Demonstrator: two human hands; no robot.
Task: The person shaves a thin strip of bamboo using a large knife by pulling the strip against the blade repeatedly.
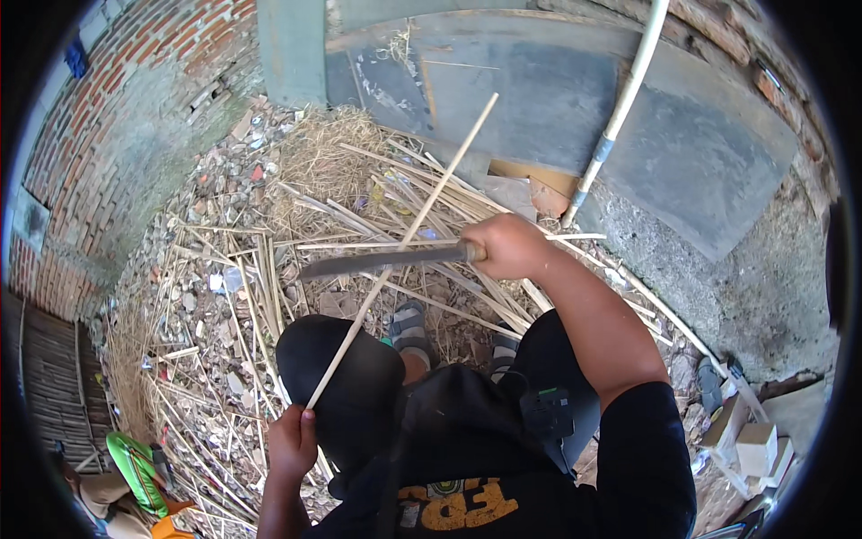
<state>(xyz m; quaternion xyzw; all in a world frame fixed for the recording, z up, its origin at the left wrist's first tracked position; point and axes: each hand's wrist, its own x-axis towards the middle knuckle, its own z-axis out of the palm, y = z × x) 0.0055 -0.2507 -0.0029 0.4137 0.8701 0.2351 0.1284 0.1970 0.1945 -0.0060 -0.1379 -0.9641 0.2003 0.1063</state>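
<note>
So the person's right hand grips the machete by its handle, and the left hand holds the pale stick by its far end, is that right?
Not quite: the left hand holds the pale stick by its near end, as the head view shows. The right hand does grip the machete by its handle.

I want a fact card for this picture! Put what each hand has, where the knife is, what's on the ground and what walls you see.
Left hand: holds the near end of a long pale stick
Right hand: grips the handle of a long knife
Knife position: crosses the stick in this view; touching or not, I cannot tell
Ground: loose sticks, dry straw, stony rubble
Walls: brick wall at left; grey panel ahead
</note>
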